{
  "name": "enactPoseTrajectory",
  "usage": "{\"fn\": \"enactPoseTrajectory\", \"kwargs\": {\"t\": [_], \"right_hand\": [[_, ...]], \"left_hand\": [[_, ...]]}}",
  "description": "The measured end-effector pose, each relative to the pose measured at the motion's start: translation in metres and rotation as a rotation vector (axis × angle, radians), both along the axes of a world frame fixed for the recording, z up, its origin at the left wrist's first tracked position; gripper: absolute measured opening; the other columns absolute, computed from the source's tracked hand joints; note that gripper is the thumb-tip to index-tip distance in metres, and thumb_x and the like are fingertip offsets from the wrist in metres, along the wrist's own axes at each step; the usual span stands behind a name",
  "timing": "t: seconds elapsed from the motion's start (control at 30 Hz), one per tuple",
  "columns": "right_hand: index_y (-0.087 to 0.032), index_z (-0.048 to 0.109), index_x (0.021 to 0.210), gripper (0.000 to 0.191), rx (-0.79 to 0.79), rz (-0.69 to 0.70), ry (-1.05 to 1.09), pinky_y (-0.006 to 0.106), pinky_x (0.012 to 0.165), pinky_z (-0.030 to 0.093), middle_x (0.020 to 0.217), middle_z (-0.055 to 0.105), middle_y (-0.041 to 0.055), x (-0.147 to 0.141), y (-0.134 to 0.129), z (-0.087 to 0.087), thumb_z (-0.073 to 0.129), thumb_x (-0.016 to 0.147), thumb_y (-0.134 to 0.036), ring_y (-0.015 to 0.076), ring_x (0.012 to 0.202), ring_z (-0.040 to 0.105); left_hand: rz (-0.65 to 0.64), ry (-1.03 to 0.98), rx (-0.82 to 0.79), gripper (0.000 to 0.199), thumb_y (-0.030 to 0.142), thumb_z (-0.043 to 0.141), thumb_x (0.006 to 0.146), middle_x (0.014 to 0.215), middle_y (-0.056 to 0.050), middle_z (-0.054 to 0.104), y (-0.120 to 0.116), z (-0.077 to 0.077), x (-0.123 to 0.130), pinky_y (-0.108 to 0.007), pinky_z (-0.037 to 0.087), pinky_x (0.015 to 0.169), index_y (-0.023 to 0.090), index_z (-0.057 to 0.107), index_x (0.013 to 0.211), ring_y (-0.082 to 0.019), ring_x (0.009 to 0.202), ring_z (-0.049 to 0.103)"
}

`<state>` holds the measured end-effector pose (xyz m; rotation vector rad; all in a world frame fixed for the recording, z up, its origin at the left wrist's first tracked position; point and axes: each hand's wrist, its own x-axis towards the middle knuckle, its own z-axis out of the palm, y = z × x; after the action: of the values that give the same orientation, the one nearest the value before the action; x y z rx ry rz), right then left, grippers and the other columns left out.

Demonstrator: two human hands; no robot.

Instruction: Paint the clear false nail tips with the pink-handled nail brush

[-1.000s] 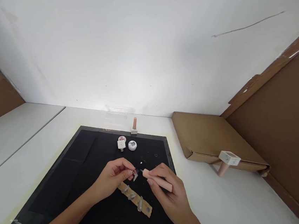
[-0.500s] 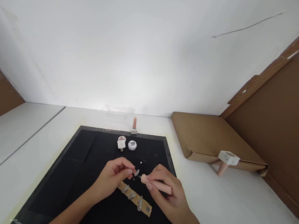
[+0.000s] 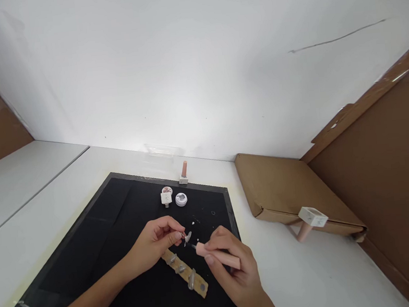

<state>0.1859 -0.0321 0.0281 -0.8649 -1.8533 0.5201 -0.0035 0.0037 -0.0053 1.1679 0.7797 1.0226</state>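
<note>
Between the fingertips of my left hand (image 3: 164, 237) is pinched a small stand whose end carries a grey false nail (image 3: 188, 237). My right hand (image 3: 233, 264) grips the pink handle of a nail polish brush (image 3: 218, 257). Its dark bristle end points left at the false nail; whether they touch I cannot make out. Below both hands lies a wavy tan strip (image 3: 187, 274) with several grey false nails standing on it. Beyond my hands are an uncapped white polish bottle (image 3: 166, 198) and a small round pot (image 3: 181, 199).
A black mat (image 3: 99, 231) covers the middle of the white table. At its far edge stands a pink-capped bottle (image 3: 183, 174), with a clear tray (image 3: 162, 150) behind. On the right are a cardboard box (image 3: 283, 179) and a bottle (image 3: 312, 217) lying tipped against it.
My right hand has drawn the brush slightly right and down, away from the false nail. The false nail has tilted a little; my left hand stays in place.
</note>
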Motion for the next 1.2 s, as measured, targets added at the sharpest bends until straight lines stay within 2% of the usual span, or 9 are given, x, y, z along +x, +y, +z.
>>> {"fn": "enactPoseTrajectory", "kwargs": {"t": [0.1,0.43,0.5,0.67,0.83,1.03,1.1,1.2], "right_hand": [[-0.023,0.056,0.086,0.015,-0.005,0.016,-0.034,0.026,0.053,0.041,0.067,0.053,-0.0011,-0.0003,-0.0005,0.0012,0.054,0.081,-0.008,0.0140,0.061,0.052],[-0.023,0.056,0.088,0.015,0.000,-0.165,-0.001,0.023,0.051,0.039,0.069,0.052,-0.0019,-0.0016,0.0037,-0.0063,0.053,0.084,-0.008,0.0111,0.058,0.050],[-0.023,0.055,0.088,0.015,0.008,-0.145,0.015,0.023,0.052,0.039,0.069,0.052,-0.0019,-0.0005,0.0030,-0.0060,0.052,0.084,-0.009,0.0113,0.059,0.050],[-0.023,0.055,0.086,0.014,-0.001,0.017,-0.008,0.025,0.053,0.041,0.067,0.052,-0.0018,0.0002,0.0006,-0.0013,0.053,0.082,-0.009,0.0128,0.060,0.051],[-0.022,0.056,0.083,0.012,-0.025,-0.068,-0.039,0.024,0.052,0.040,0.066,0.053,-0.0017,-0.0021,0.0016,-0.0009,0.054,0.083,-0.010,0.0127,0.059,0.051],[-0.023,0.058,0.087,0.014,-0.018,-0.196,0.010,0.023,0.051,0.040,0.069,0.054,-0.0019,-0.0012,0.0040,-0.0066,0.054,0.084,-0.010,0.0115,0.058,0.051],[-0.023,0.057,0.087,0.014,-0.003,-0.180,0.038,0.023,0.050,0.040,0.069,0.054,-0.0017,-0.0004,0.0034,-0.0055,0.054,0.084,-0.010,0.0114,0.057,0.051],[-0.022,0.057,0.084,0.013,0.011,-0.077,0.040,0.024,0.050,0.041,0.066,0.054,-0.0015,0.0001,0.0015,-0.0015,0.054,0.082,-0.010,0.0125,0.057,0.052]], "left_hand": [[-0.001,-0.006,0.007,0.024,0.037,0.071,0.074,0.070,-0.001,0.062,-0.0001,0.0004,0.0008,-0.024,0.045,0.060,0.014,0.066,0.077,-0.012,0.063,0.056],[-0.023,-0.027,0.028,0.021,0.034,0.072,0.075,0.070,-0.001,0.061,-0.0017,-0.0013,-0.0001,-0.022,0.044,0.059,0.014,0.067,0.076,-0.011,0.063,0.056],[-0.017,-0.024,0.029,0.021,0.034,0.072,0.075,0.070,-0.001,0.061,-0.0012,-0.0023,-0.0003,-0.022,0.044,0.059,0.014,0.067,0.076,-0.011,0.063,0.056],[-0.004,-0.016,0.024,0.020,0.034,0.072,0.074,0.071,-0.001,0.061,-0.0001,-0.0021,-0.0005,-0.022,0.045,0.059,0.014,0.067,0.077,-0.011,0.064,0.056],[-0.023,-0.027,0.023,0.019,0.032,0.073,0.073,0.072,-0.001,0.062,-0.0009,-0.0001,-0.0004,-0.023,0.045,0.060,0.014,0.068,0.075,-0.012,0.065,0.057],[-0.037,-0.043,0.035,0.018,0.032,0.073,0.074,0.071,-0.002,0.063,-0.0018,-0.0018,-0.0007,-0.023,0.045,0.060,0.014,0.068,0.074,-0.011,0.064,0.057],[-0.032,-0.038,0.024,0.020,0.033,0.073,0.074,0.071,-0.002,0.063,-0.0015,-0.0017,-0.0010,-0.023,0.045,0.059,0.014,0.068,0.075,-0.011,0.063,0.057],[-0.020,-0.026,0.007,0.023,0.036,0.073,0.072,0.071,-0.002,0.063,-0.0007,-0.0006,-0.0010,-0.023,0.045,0.059,0.014,0.067,0.075,-0.011,0.062,0.057]]}}
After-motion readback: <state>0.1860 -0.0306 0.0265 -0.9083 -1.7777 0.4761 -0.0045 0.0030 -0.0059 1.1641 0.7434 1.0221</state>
